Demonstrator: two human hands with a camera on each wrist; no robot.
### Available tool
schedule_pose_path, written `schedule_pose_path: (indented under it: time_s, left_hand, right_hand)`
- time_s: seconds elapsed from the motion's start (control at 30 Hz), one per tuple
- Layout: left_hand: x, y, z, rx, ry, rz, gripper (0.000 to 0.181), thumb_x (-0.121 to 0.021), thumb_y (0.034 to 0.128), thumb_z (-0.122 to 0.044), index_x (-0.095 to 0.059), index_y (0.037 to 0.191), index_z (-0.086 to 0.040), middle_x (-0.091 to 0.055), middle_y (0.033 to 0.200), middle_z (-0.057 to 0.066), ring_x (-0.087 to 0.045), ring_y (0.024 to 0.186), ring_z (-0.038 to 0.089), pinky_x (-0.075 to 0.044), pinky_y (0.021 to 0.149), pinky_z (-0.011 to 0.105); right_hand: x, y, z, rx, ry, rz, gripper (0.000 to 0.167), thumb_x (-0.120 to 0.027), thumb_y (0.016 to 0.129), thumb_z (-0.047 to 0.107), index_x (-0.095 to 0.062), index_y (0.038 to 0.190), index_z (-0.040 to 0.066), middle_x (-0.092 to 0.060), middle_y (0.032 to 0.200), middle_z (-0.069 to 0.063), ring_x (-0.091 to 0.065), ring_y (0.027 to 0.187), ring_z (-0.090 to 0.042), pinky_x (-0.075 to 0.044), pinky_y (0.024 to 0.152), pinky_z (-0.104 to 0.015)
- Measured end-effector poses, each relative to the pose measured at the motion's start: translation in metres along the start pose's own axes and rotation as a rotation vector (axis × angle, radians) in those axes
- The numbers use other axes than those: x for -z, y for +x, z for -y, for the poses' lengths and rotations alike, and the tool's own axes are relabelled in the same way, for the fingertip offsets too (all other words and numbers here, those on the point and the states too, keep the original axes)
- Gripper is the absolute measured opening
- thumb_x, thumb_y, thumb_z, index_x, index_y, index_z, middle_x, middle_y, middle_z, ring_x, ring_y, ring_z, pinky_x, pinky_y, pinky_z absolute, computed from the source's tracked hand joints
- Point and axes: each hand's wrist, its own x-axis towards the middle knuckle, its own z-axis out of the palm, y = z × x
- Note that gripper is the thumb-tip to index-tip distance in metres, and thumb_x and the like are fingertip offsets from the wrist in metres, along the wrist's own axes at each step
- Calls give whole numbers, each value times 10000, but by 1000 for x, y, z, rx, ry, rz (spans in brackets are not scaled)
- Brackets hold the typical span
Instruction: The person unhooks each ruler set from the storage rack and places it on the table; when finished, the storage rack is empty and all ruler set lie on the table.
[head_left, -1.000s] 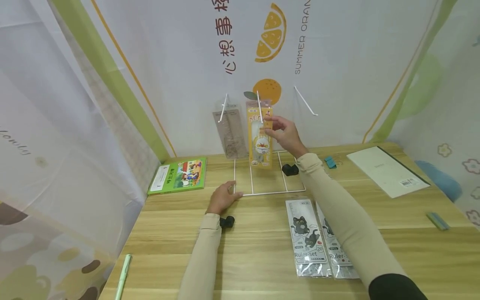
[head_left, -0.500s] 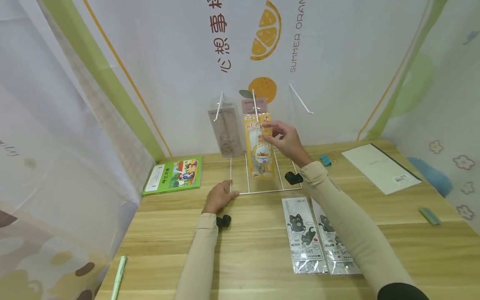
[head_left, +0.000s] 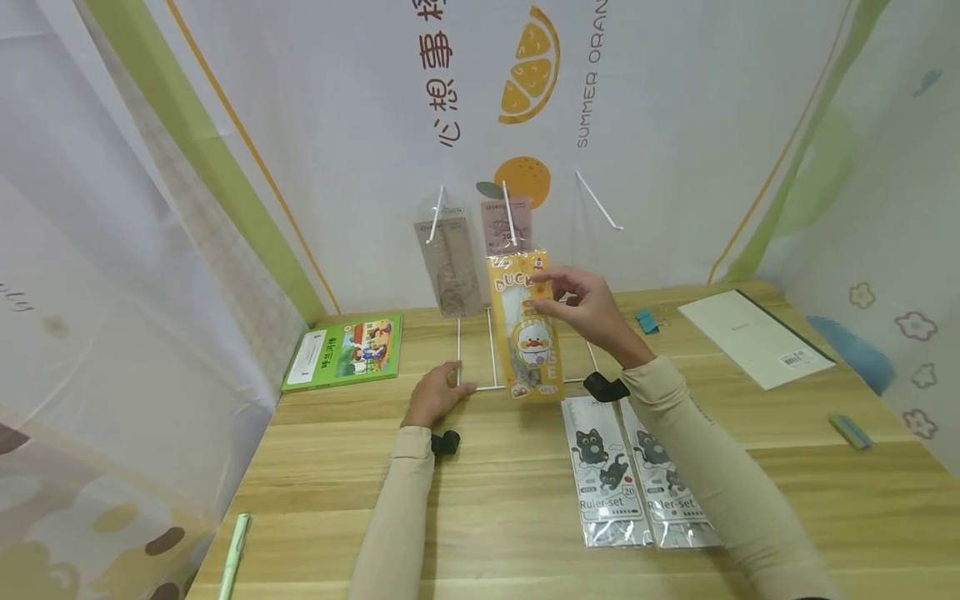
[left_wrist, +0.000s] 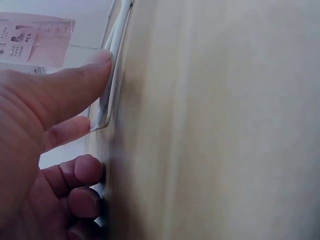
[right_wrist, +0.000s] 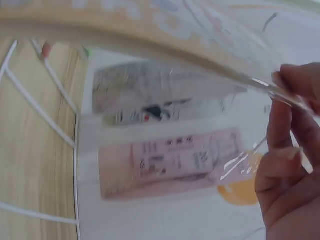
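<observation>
My right hand [head_left: 592,312] pinches the right edge of a yellow duck-printed packet [head_left: 534,346], which has a clear window. The packet stands in front of the middle hook's tip; in the right wrist view its clear plastic edge is between my thumb and fingers. Behind it a pink-backed packet [right_wrist: 170,165] hangs on the middle hook [head_left: 508,208]. A grey-backed packet [head_left: 452,271] hangs on the left hook. My left hand [head_left: 435,396] is at the front left corner of the white wire rack [head_left: 460,350]. In the left wrist view thumb and forefinger pinch its wire [left_wrist: 117,37].
Two cat-printed ruler-set packets [head_left: 603,492] lie on the table before the rack. A green book [head_left: 367,350] is at left, a pale green pen [head_left: 234,554] nearer. To the right are a teal binder clip [head_left: 647,322], a white notepad [head_left: 753,337] and a small blue-green bar [head_left: 851,432].
My right hand has drawn the yellow packet down and toward me, along and past the middle hook's tip. More of the pink-backed packet shows. The left hand has stayed on the rack's corner.
</observation>
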Motion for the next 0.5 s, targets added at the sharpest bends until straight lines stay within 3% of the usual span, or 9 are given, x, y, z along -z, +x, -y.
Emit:
schedule_pose_path:
  time_s: [0.23,0.5]
  left_hand:
    - [0,0,2,5,-11,-15,613,-717,936,-349,-530,1443,-61,-527,1464,211,-479,1354,432,-391,1107,570]
    - [-1,0,2,10,-9,-11,625,-721,932,-359,-529,1443,-54,-525,1472,197,-475,1360,428,-392,1108,563]
  right_hand:
    - [1,-10,-3,1,90,-20,328,-721,856,-105,-676,1179,-71,-594,769,-55,-502,707,-89,-459,568,-171]
    - [2,-19,10,-7,160,-12,348,-721,875,-64,-658,1217,-58,-618,788,-14,-555,719,-103,-527,628,-219]
